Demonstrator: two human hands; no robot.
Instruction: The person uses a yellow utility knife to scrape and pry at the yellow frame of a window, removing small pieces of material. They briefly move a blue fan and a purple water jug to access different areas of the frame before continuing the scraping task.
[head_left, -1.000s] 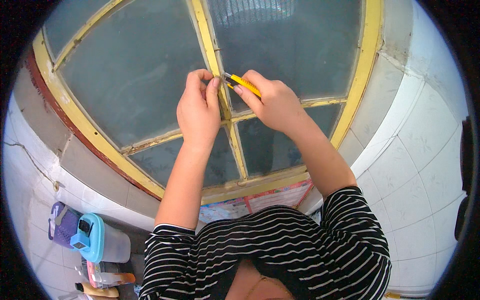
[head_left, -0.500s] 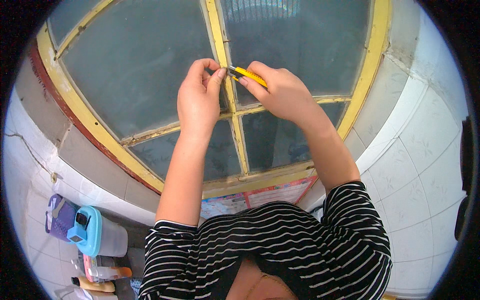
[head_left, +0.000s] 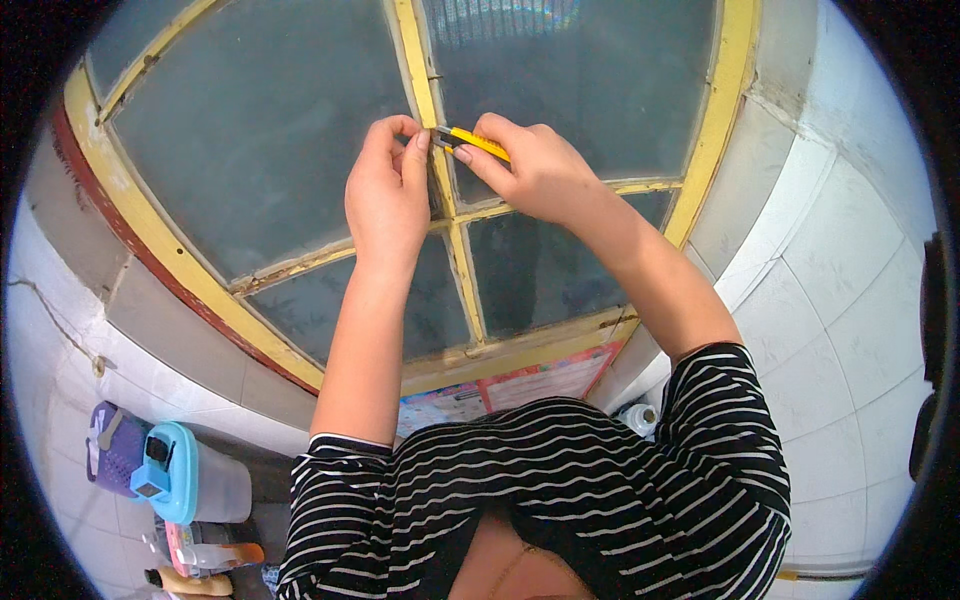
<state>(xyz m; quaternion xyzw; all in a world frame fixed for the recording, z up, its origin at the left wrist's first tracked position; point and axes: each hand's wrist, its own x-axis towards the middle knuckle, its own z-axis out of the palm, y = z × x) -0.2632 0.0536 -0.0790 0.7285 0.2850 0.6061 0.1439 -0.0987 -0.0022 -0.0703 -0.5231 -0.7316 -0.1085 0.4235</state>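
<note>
A yellow utility knife [head_left: 482, 143] with a black part is gripped in my right hand [head_left: 548, 172], its metal tip pointing left. The tip meets the yellow-painted upright bar [head_left: 412, 60] of a paned window, just above where the bars cross. My left hand [head_left: 388, 200] is closed in a pinch beside that tip, thumb and index finger together at the bar. Whatever lies between those fingers is hidden. Paint on the bars is worn and chipped. Dark glass panes [head_left: 270, 140] fill the spaces around both hands.
A clear container with a light blue lid [head_left: 178, 470] stands at the lower left beside a purple basket [head_left: 113, 455]. Several bottles [head_left: 222, 555] are near them. White tiled walls [head_left: 840, 330] flank the window. A cord [head_left: 60, 325] hangs at left.
The window and both hands have shifted slightly left in the picture. The knife stays in my right hand, its tip still at the bar by my left fingers.
</note>
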